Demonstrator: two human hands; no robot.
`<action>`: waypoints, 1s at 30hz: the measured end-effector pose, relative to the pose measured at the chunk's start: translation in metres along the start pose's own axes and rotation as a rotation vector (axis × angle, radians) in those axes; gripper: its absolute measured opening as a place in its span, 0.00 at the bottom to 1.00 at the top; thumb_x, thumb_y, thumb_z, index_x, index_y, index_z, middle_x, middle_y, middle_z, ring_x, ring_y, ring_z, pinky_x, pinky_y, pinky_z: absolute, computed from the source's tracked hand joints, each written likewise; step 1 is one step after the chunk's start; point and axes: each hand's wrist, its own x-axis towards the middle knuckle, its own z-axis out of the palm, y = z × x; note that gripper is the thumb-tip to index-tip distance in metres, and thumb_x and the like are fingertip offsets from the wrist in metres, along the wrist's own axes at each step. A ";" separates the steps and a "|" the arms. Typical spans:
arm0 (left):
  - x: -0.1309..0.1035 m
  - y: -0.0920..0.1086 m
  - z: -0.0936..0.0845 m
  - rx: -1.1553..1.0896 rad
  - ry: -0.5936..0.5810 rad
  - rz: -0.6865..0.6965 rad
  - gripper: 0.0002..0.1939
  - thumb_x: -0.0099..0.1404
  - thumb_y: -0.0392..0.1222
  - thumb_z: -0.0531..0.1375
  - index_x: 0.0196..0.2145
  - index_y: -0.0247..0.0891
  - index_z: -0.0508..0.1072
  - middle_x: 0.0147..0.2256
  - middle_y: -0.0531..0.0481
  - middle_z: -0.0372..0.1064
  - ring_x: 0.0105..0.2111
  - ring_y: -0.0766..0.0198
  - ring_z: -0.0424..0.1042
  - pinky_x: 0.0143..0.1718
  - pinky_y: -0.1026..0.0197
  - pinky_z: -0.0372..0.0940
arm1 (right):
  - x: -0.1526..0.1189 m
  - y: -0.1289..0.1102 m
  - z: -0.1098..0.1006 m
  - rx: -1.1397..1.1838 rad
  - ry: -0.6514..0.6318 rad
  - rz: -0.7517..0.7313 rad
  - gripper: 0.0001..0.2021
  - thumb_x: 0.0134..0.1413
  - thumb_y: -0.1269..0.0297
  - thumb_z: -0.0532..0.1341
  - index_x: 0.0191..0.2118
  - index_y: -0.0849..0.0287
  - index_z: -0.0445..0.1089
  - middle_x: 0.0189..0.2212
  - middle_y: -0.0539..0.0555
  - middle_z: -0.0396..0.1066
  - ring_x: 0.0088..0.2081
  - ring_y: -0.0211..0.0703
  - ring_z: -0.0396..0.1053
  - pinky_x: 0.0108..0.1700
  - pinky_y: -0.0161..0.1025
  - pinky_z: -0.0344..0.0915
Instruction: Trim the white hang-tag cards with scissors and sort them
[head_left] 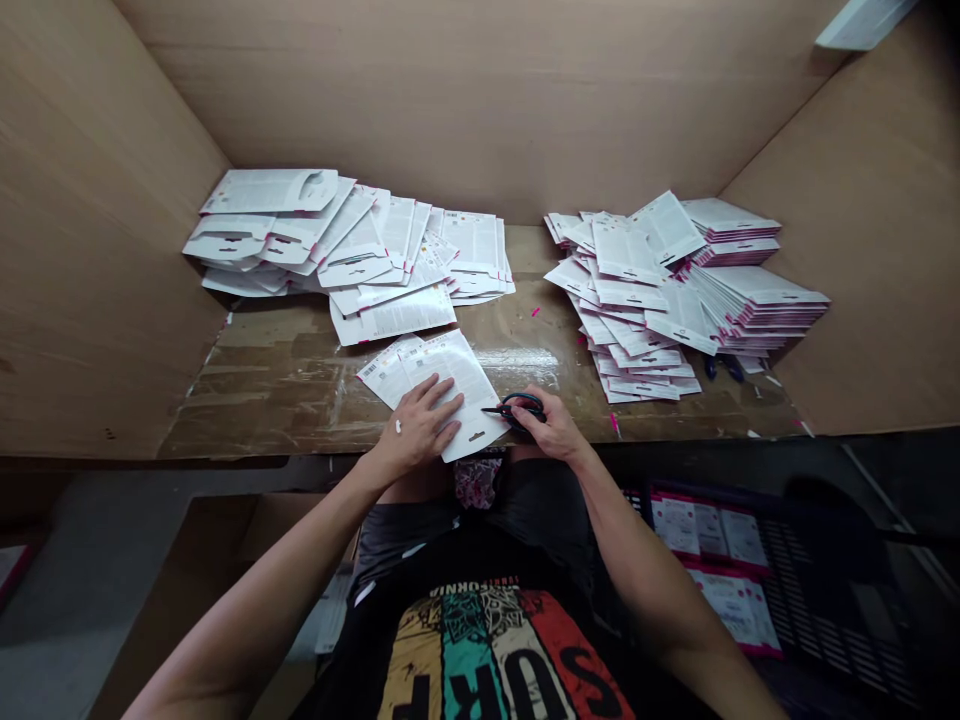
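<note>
Two bare hands work at the near edge of the brown worktop. The left hand lies palm down on a white packet, its fingers slightly spread and pressing rather than gripping; a small white patch shows on its back. The right hand is closed round the dark handles of the scissors, whose tips point left and reach over the packet's right edge, near the slot at its near end. Whether the tips touch the packet, I cannot tell.

Beneath the packet, a second one sticks out at an angle on the left. Beyond them, overlapping packets form a left pile that runs from the left cardboard wall towards the middle. On the right stands a right pile, loosely fanned, with neater stacks beside it, their pink edges showing. Blue handles poke out at the near side of these stacks.

Pink scraps are scattered about the worktop. Below it, at the right, a dark slatted crate holds more packets with pink borders.
</note>
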 end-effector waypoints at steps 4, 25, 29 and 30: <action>0.003 0.004 -0.005 0.004 -0.038 -0.014 0.23 0.77 0.49 0.59 0.65 0.42 0.76 0.70 0.39 0.64 0.73 0.37 0.56 0.68 0.35 0.63 | 0.003 -0.001 0.000 0.151 -0.072 0.069 0.17 0.66 0.45 0.69 0.41 0.56 0.77 0.39 0.55 0.82 0.40 0.48 0.82 0.49 0.47 0.79; 0.050 0.040 -0.043 -0.347 -0.368 0.155 0.11 0.78 0.40 0.53 0.41 0.40 0.75 0.53 0.39 0.74 0.53 0.50 0.71 0.58 0.44 0.67 | 0.003 0.005 0.022 -0.172 0.161 -0.193 0.15 0.77 0.51 0.56 0.57 0.52 0.73 0.49 0.59 0.78 0.52 0.53 0.77 0.59 0.53 0.73; 0.034 0.033 -0.074 -0.926 -0.625 0.144 0.13 0.78 0.51 0.57 0.40 0.40 0.74 0.56 0.42 0.78 0.52 0.54 0.77 0.55 0.52 0.72 | 0.004 0.005 0.023 -0.194 0.175 -0.202 0.16 0.78 0.51 0.56 0.57 0.52 0.73 0.49 0.59 0.79 0.51 0.53 0.77 0.58 0.52 0.73; 0.030 0.034 -0.073 -0.942 -0.604 0.080 0.14 0.78 0.52 0.58 0.40 0.40 0.75 0.53 0.41 0.79 0.50 0.54 0.79 0.52 0.52 0.73 | 0.004 0.005 0.023 -0.195 0.181 -0.201 0.16 0.78 0.51 0.56 0.57 0.52 0.73 0.49 0.59 0.79 0.51 0.53 0.77 0.58 0.53 0.73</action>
